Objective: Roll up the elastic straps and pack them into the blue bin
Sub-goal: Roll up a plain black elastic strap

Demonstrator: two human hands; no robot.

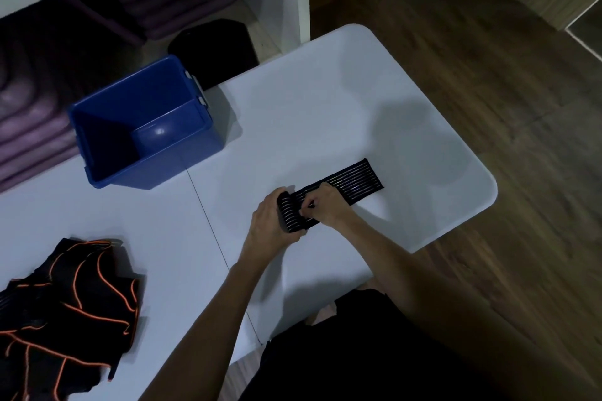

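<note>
A black elastic strap with thin pale stripes (pixel 353 177) lies on the white table (pixel 293 127), its left end wound into a short roll and its right end flat. My left hand (pixel 272 220) grips the rolled end from the left. My right hand (pixel 325 205) pinches the strap just right of the roll. The blue bin (pixel 195 146) stands open at the table's back left, and I see nothing inside it. A heap of black straps with orange lines (pixel 71 309) lies at the front left.
Behind the bin stands a dark round object (pixel 215 49), with stacked purple mats (pixel 29 130) on low shelves to the left. Wooden floor (pixel 488 107) runs along the table's right edge and rounded corners.
</note>
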